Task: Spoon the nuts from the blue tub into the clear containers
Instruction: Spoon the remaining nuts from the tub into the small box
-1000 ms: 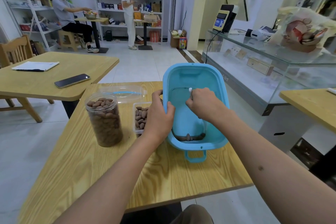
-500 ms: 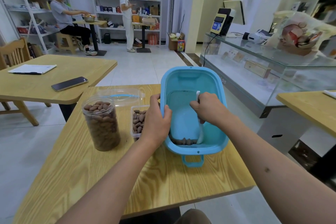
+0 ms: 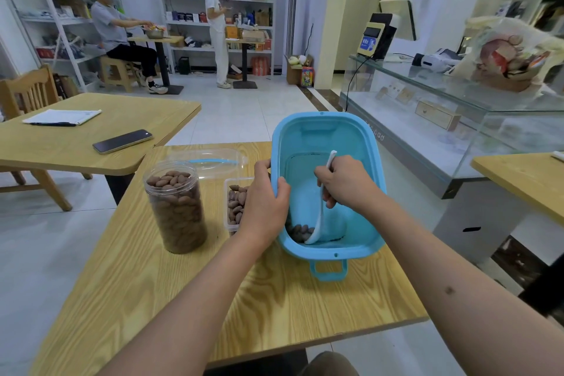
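The blue tub (image 3: 363,137) is tilted toward me on the wooden table (image 3: 189,290). My left hand (image 3: 265,201) grips its left rim. My right hand (image 3: 346,181) holds a white spoon (image 3: 320,210) inside the tub, its bowl down among a few brown nuts (image 3: 297,230) in the near left corner. Left of the tub stands a tall clear jar (image 3: 175,206) nearly full of nuts. A low clear box (image 3: 235,201) with nuts sits between jar and tub, partly hidden by my left hand.
A clear lid (image 3: 213,159) lies behind the jar and box. A second table (image 3: 76,143) at left carries a phone (image 3: 122,141) and papers (image 3: 61,116). A glass counter (image 3: 457,119) stands to the right. Two people are at the far shelves.
My right hand has lowered the spoon from the tub's upper part down to its near left corner, into the nuts. My left hand has kept its grip on the rim.
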